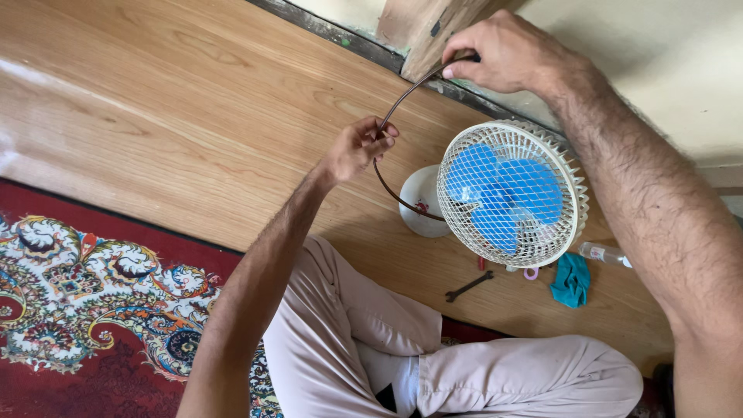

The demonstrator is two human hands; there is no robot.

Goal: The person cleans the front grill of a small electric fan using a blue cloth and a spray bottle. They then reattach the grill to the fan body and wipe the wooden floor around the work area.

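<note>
While both fists grip one cord (402, 97), left hand (357, 147), right hand (503, 53), one fan (511, 193), one wrench (468, 286).

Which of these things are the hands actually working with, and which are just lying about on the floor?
In hand:
left hand and right hand, both gripping the dark cord
small fan with blue blades, which the cord runs down to

Lying about:
wrench
teal cloth
clear bottle
patterned red rug
</note>
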